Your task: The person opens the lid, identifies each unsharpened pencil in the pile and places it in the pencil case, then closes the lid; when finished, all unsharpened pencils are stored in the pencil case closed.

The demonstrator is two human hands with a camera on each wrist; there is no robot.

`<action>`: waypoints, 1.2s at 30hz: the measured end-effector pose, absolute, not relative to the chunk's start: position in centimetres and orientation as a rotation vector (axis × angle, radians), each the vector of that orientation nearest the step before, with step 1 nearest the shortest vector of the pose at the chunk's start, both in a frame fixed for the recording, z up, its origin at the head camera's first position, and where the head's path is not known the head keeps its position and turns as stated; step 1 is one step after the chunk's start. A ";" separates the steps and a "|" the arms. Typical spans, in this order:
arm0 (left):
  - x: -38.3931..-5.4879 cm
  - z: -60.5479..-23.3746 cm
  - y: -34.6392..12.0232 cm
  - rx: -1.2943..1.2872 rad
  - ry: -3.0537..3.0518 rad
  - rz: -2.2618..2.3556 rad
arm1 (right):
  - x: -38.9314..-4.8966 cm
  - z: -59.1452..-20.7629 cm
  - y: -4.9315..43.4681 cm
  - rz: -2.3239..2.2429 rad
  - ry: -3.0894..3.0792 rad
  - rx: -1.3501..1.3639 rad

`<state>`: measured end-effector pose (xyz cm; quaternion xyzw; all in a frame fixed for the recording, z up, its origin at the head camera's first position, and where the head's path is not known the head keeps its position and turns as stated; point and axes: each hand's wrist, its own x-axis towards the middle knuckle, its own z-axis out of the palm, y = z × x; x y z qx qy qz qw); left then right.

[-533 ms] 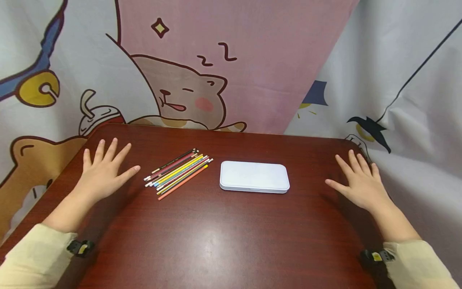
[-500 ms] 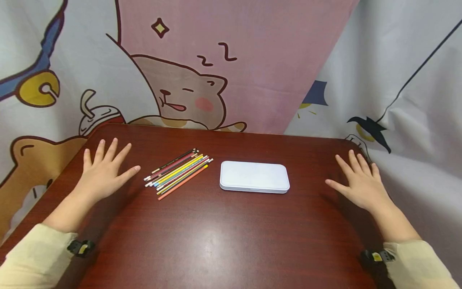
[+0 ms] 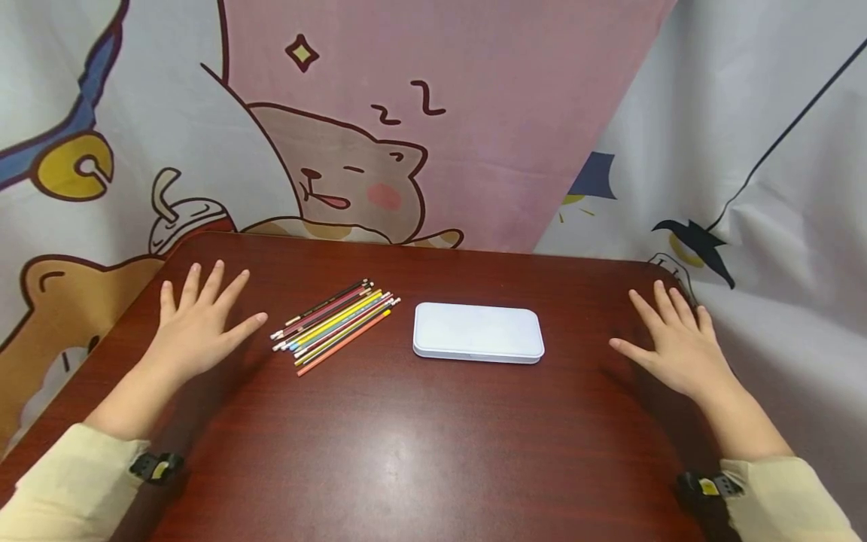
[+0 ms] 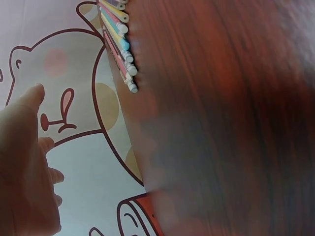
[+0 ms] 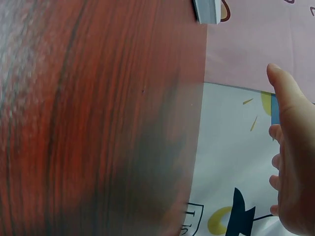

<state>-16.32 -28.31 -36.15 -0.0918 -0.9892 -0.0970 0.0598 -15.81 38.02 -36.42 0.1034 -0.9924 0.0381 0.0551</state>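
Observation:
Several pencils (image 3: pixel 335 327) in mixed colours lie side by side at a slant, left of the middle of the table. A white flat case (image 3: pixel 477 333), lid down, lies just right of them. My left hand (image 3: pixel 193 331) hovers palm down left of the pencils, fingers spread, holding nothing. Over the table's right side my right hand (image 3: pixel 680 346) is likewise spread with straight fingers and holds nothing. The left wrist view shows the pencils' ends (image 4: pixel 129 69) beyond the thumb. Only a corner of the case (image 5: pixel 209 11) appears in the right wrist view.
The dark red-brown wooden table (image 3: pixel 406 452) has rounded far corners. A printed cloth (image 3: pixel 501 135) with cartoon animals hangs right behind its far edge and down both sides. Wrist straps (image 3: pixel 157 468) sit at both sleeve cuffs.
My left hand has shifted very slightly to the right. The right hand, the pencils and the case look the same as before.

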 end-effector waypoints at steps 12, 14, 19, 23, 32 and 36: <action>-15.4 -36.0 -26.0 -0.297 -2.878 -0.383 | -15.1 -36.9 36.6 0.270 -2.914 0.328; -15.2 -36.1 -25.4 -0.308 -2.855 -0.407 | -14.9 -37.2 36.4 0.334 -2.890 0.322; -15.0 -36.6 -23.5 -0.352 -2.790 -0.471 | -14.5 -37.8 35.7 0.496 -2.832 0.318; -15.0 -37.1 -22.2 -0.403 -2.729 -0.526 | -14.4 -38.3 34.7 0.635 -2.789 0.315; -15.4 -37.6 -19.3 -0.494 -2.588 -0.679 | -15.0 -39.4 32.5 0.960 -2.687 0.348; -15.7 -37.8 -17.7 -0.537 -2.534 -0.731 | -15.4 -40.3 31.6 1.068 -2.681 0.405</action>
